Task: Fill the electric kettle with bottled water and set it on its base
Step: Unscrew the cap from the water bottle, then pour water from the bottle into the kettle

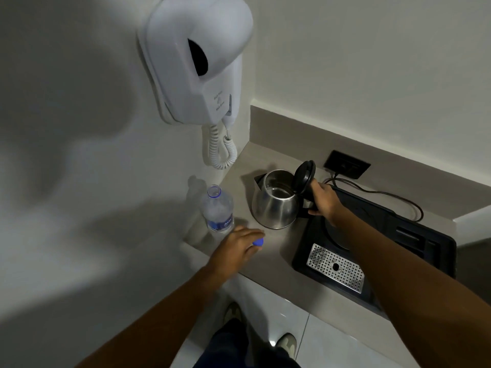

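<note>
The person's right hand [322,201] is closed around the black handle of the rounded stainless-steel electric kettle [275,201], which stands on the pale grey counter [276,248] just left of the black plastic tray [414,235]. Its grip steadies the pot, probably so it does not shift while water goes in. The kettle's black hinged lid [304,176] is tipped up and back toward the handle, leaving the mouth clear for pouring.

The clear plastic water bottle with a blue label [218,209] stands upright near the wall, close to the kettle's left, its neck uncapped. The left hand [239,247] lies low over the counter just in front of the bottle, its fingertips pinching the small blue bottle cap [258,242]; it looks as if the cap is being put aside to free that hand for the bottle.

The kettle is polished and mirror-bright, wider at the belly, with a short spout pointing toward the wall corner. Its inside shows a shiny bottom; whether water is already in it cannot be told. The round base on the tray is largely hidden by the right forearm.
</note>
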Motion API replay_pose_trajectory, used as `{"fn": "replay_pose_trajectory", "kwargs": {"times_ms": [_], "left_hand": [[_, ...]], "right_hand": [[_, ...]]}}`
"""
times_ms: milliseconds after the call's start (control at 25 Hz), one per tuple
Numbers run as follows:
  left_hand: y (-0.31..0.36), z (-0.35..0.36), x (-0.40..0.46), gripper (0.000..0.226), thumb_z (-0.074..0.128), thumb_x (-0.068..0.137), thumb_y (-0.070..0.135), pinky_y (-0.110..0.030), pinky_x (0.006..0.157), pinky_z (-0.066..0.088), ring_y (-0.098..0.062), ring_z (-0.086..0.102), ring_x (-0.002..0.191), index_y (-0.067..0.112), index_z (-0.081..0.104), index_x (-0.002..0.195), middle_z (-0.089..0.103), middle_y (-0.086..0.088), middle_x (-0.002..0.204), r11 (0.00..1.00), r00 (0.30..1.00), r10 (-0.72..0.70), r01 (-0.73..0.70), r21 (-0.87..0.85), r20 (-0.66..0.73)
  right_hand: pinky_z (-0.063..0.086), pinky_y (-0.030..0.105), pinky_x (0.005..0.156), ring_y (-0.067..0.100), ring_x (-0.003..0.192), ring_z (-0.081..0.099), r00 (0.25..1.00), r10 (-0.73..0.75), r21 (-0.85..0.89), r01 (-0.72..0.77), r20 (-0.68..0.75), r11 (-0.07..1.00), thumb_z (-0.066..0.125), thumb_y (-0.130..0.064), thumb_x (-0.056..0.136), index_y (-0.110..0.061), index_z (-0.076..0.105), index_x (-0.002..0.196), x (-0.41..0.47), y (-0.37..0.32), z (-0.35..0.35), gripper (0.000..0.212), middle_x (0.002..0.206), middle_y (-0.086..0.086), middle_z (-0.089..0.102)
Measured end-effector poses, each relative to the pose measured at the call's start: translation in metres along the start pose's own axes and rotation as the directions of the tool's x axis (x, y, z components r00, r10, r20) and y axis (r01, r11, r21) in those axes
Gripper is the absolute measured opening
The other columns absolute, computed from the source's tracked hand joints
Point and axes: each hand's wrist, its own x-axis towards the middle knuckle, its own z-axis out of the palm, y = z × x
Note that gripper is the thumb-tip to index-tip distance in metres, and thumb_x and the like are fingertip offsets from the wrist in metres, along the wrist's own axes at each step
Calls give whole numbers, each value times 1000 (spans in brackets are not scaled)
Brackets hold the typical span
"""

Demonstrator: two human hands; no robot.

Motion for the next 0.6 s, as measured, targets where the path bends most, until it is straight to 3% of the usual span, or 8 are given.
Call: {"fn": "replay_pose_trajectory", "kwargs": {"times_ms": [80,160,360,480,520,600], "left_hand": [[-13,41,-11,36,62,90,10,-34,106,39,-27,55,116,4,59,125,63,-14,125,975,973,-197,207,-77,122],[-25,67,-9,35,62,89,4,-35,108,36,-32,55,117,-1,59,124,63,-19,124,950,954,-289,296,-96,84],[-37,80,2,43,70,81,1,-47,103,42,-36,53,117,-1,60,122,62,-20,124,947,948,-314,309,-88,-52],[-29,70,-20,34,69,83,31,-30,94,41,-24,54,103,14,62,111,63,-8,112,960,925,-280,268,-82,-256],[-28,63,-29,37,71,79,41,-23,91,38,-19,51,98,18,57,104,59,-3,106,948,873,-317,287,-134,-371],[-36,47,-37,60,84,62,44,-22,89,39,-19,48,100,16,47,101,47,-4,108,877,659,-479,344,-335,-580]], "right_hand": [[57,46,77,15,99,58,1000,11,12,-11,-6,1000,45,-75,66,-33,59,93,2,2,1,53,110,1,61],[58,45,74,13,97,58,1000,24,18,-24,-10,1000,45,-78,61,-34,61,92,5,5,1,56,106,-4,62],[57,36,64,15,100,59,999,44,23,-44,-5,999,46,-81,65,-35,63,98,5,10,0,60,108,-8,62],[57,35,62,14,101,58,999,49,14,-49,-1,999,46,-81,66,-29,62,112,6,11,0,72,116,-2,61],[57,35,61,13,101,58,999,47,13,-47,-7,999,47,-81,67,-28,62,113,6,11,0,72,116,-2,62],[57,35,59,13,101,58,999,47,10,-47,-14,999,47,-80,67,-28,62,112,7,11,-1,71,116,-2,62]]}}
